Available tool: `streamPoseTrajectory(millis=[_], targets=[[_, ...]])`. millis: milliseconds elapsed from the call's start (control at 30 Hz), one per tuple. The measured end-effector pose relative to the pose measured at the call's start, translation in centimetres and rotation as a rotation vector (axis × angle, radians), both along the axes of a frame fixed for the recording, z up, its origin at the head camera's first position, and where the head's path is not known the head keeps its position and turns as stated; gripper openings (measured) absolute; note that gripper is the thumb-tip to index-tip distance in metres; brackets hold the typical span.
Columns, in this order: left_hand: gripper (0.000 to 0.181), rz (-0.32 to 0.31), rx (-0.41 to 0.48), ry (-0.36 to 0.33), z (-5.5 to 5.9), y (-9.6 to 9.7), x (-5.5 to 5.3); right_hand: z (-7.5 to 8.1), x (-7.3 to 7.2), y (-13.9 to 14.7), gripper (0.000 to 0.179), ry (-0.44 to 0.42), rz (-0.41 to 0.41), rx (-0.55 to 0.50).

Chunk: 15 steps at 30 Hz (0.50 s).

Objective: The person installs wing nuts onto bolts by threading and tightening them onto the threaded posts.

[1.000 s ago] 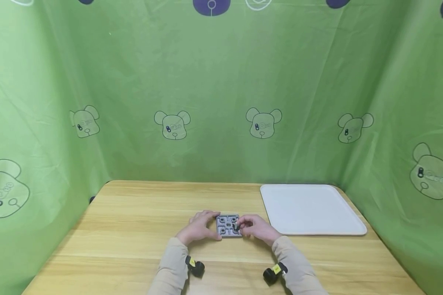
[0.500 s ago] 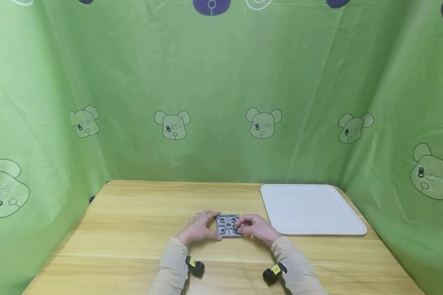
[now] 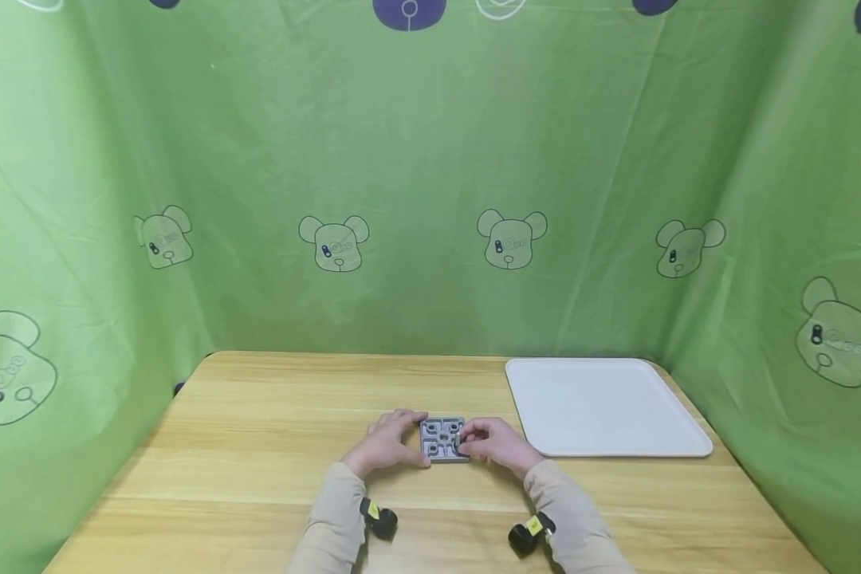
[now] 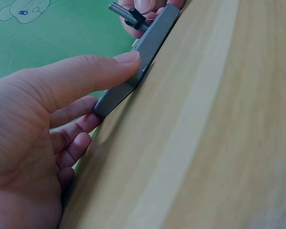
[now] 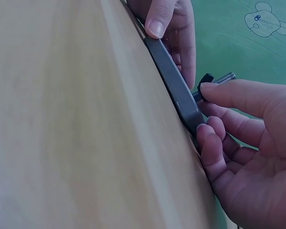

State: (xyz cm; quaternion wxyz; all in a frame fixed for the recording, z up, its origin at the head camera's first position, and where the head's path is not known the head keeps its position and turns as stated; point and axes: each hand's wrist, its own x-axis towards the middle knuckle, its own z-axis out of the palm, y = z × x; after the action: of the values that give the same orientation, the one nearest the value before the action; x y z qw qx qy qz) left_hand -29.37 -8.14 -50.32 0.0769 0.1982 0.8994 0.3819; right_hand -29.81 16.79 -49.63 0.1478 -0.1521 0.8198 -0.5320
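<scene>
A grey square plate [image 3: 434, 439] with grooves and holes in its top lies flat on the wooden table. My left hand [image 3: 385, 443] grips its left side, thumb [image 4: 128, 58] on the near edge and fingertips at the far edge. Near the plate's right side a threaded screw [image 5: 227, 77] stands up, with a black nut [image 4: 135, 19] on its shaft. My right hand [image 3: 499, 443] pinches this black nut, the thumb [image 5: 214, 90] pressing against it. Other right fingers touch the plate's right edge. The right fingers partly cover the nut in the head view.
A white tray [image 3: 606, 406] lies at the right rear of the table [image 3: 273, 454], just beyond my right hand. Green printed curtains [image 3: 416, 303] enclose the back and both sides. A small black camera is strapped on each sleeve.
The black nut has turned slightly around the screw, and my right fingers have shifted a little with it. My left hand and the plate stay in place.
</scene>
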Motion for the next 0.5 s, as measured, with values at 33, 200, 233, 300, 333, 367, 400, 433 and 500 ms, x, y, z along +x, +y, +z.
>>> streamPoseTrajectory(millis=[33,200,233,300,333,367,400,433,500], targets=[[0.088,0.000,-0.002,0.001,-0.03,-0.01,-0.02,-0.08,0.00,-0.06,0.028,0.002,-0.007,0.003],[0.088,0.001,0.001,0.005,-0.11,-0.02,-0.11,-0.29,0.00,-0.28,0.027,0.018,-0.032,0.011],[0.088,0.002,0.001,0.007,-0.10,-0.02,-0.10,-0.30,0.03,-0.30,0.027,0.024,-0.032,0.009],[0.088,0.003,-0.001,0.008,-0.09,-0.01,-0.09,-0.26,0.05,-0.35,0.026,0.026,-0.035,0.010],[0.087,0.003,-0.003,0.008,-0.08,0.00,-0.08,-0.26,0.07,-0.37,0.026,0.024,-0.036,0.009],[0.087,0.004,-0.005,0.007,-0.09,0.01,-0.07,-0.27,0.10,-0.37,0.026,0.022,-0.036,0.008],[0.088,0.004,-0.008,0.006,-0.09,0.02,-0.05,-0.29,0.10,-0.38,0.026,0.019,-0.037,0.009],[0.087,0.002,-0.009,0.010,-0.08,0.05,-0.05,-0.34,0.07,-0.36,0.026,0.019,-0.035,0.010],[0.087,-0.001,-0.012,0.011,-0.06,0.06,-0.01,-0.45,-0.03,-0.30,0.026,0.015,-0.030,0.013]])
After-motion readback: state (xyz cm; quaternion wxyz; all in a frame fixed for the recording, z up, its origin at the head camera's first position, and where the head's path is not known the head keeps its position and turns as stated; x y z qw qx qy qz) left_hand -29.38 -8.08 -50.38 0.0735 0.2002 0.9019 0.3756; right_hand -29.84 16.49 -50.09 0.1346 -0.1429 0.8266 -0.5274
